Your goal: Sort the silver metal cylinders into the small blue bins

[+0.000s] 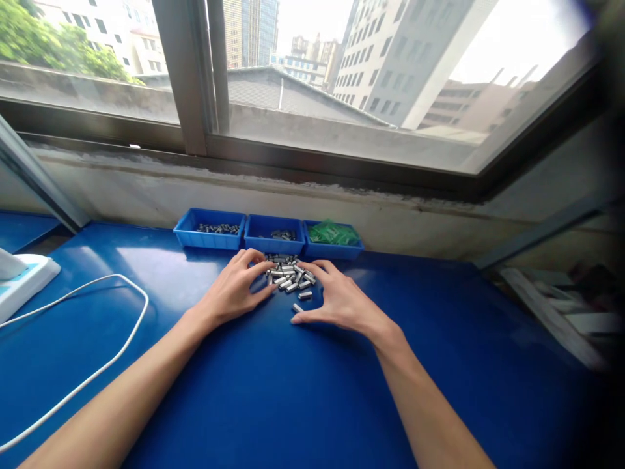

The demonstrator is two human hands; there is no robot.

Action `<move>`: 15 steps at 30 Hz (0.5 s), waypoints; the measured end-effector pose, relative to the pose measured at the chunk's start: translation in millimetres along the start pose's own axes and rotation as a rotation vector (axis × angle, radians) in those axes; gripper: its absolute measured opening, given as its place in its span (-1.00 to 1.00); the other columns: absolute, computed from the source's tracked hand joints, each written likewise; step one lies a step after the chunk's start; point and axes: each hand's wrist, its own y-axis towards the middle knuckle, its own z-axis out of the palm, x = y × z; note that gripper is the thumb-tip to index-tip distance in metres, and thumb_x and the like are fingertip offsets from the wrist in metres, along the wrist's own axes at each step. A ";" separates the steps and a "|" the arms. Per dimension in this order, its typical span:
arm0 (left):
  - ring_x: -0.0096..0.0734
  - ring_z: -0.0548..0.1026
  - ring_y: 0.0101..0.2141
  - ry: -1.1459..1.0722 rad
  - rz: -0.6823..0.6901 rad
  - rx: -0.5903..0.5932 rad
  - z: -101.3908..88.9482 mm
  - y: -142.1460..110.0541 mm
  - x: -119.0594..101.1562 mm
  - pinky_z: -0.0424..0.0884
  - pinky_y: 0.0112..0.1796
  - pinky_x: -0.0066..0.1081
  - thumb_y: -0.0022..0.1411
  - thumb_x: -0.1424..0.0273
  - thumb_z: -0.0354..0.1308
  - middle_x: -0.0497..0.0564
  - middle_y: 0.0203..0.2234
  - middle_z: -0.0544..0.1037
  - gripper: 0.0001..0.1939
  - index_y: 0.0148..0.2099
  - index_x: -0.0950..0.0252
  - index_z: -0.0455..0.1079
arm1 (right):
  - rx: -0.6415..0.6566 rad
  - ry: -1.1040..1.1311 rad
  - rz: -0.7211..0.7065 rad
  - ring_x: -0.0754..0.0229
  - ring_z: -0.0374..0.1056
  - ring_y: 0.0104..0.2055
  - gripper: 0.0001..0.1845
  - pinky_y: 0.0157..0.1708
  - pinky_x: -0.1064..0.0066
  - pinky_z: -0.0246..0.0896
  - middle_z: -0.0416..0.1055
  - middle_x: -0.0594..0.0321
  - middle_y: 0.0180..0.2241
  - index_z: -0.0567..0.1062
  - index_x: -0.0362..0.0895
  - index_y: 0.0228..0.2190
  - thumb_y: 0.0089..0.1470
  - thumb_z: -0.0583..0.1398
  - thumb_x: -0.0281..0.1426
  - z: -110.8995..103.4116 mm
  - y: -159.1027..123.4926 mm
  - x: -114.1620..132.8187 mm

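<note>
Head view, work in hand: both hands are cupped around a small heap of metal pins (290,275) lying on the blue table (273,391), just in front of three blue bins.
Head view, doing it well: I judge the heap is best gathered by keeping the palms low on the table and closing both sides evenly, so no pin rolls out; a few strays (297,307) already lie loose near the right thumb and would need sweeping back in.
Left hand (233,290): palm down on the table, wrist low, forearm coming in from the lower left; its fingers (257,267) are spread and gently curled, tips touching the left edge of the heap, gripping nothing.
Right hand (342,299): palm down, mirrored on the right of the heap; fingers spread, thumb stretched toward the stray pins, holding nothing.
Bins: the left bin (209,229) and the middle bin (275,234) hold a few dark metal parts; the right bin (333,238) holds green pieces.
Left side of table: a white cable (97,371) loops across, leading to a white device (22,277) at the edge.
</note>
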 end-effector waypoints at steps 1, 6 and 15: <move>-0.12 0.40 -0.04 0.005 -0.010 -0.005 -0.1 -0.1 1.2 0.39 0.01 -0.13 0.23 0.25 0.20 0.15 -0.04 0.42 -0.60 0.10 0.22 0.42 | 0.005 0.006 0.006 -0.01 0.44 -0.08 -0.01 -0.11 0.23 0.37 0.35 0.07 0.07 0.37 0.04 0.16 -0.33 0.46 0.00 2.5 0.6 -1.1; -0.13 0.42 -0.04 -0.042 -0.020 0.035 1.0 -1.8 6.5 0.39 0.03 -0.14 0.19 0.20 0.25 0.11 -0.06 0.48 -0.59 0.07 0.19 0.45 | 0.001 0.181 0.028 0.24 0.41 -0.40 -0.41 -0.33 0.34 0.40 0.48 0.10 -0.10 0.50 -0.10 0.01 -0.07 0.39 -0.21 18.0 8.7 -6.1; -0.25 0.53 -0.18 -0.199 -0.077 0.027 -7.7 -2.8 19.7 0.49 -0.14 -0.30 0.15 0.15 0.29 0.12 -0.11 0.54 -0.59 -0.01 0.25 0.51 | -0.132 0.426 -0.010 0.25 0.46 -0.29 -0.61 -0.19 0.33 0.49 0.43 0.11 0.04 0.55 -0.09 -0.07 0.00 0.28 -0.42 32.7 12.9 1.9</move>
